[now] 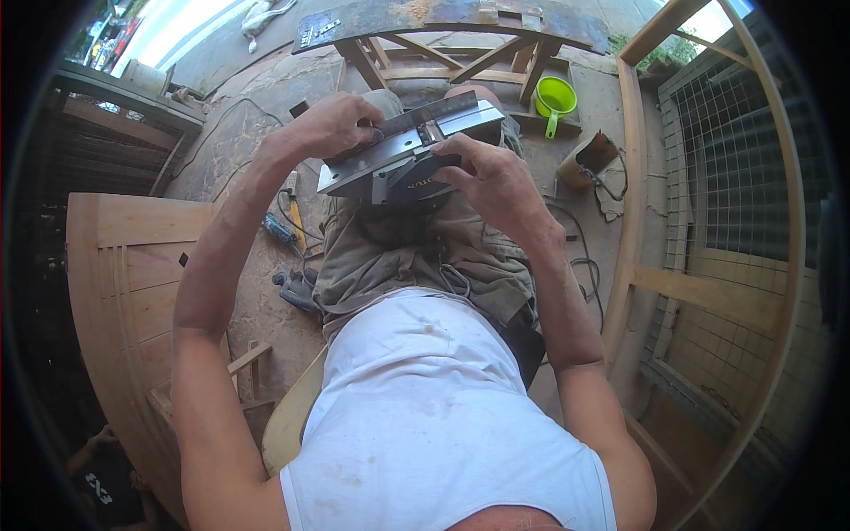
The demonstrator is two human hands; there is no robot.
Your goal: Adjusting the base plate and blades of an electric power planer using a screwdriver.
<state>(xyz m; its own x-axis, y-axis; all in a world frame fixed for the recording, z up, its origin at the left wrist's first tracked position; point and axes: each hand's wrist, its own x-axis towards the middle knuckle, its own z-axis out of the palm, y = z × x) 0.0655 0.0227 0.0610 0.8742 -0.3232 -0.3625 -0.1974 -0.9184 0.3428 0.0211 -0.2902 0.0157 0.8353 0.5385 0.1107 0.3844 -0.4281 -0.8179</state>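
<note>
An electric hand planer [403, 181] rests upside down across my lap, its shiny metal sole facing up. Along that sole lies a dark straight metal bar [447, 110], slanting up to the right. My left hand [336, 126] pinches the bar's left end, fingertips pressed down near the sole. With thumb and fingers curled, my right hand [496, 181] grips the planer's near side, beside the cutter slot at mid-sole. What lies under those right fingertips is too small to make out.
Ahead stands a worn workbench [416, 16]; a green dipper [555, 93] and a rusty can [591, 157] are right of it. Wooden door panel [142, 265] at left, tall wooden frame [629, 177] at right. A blue power tool [279, 228] and cords lie on the floor. Another person [111, 487] is at lower left.
</note>
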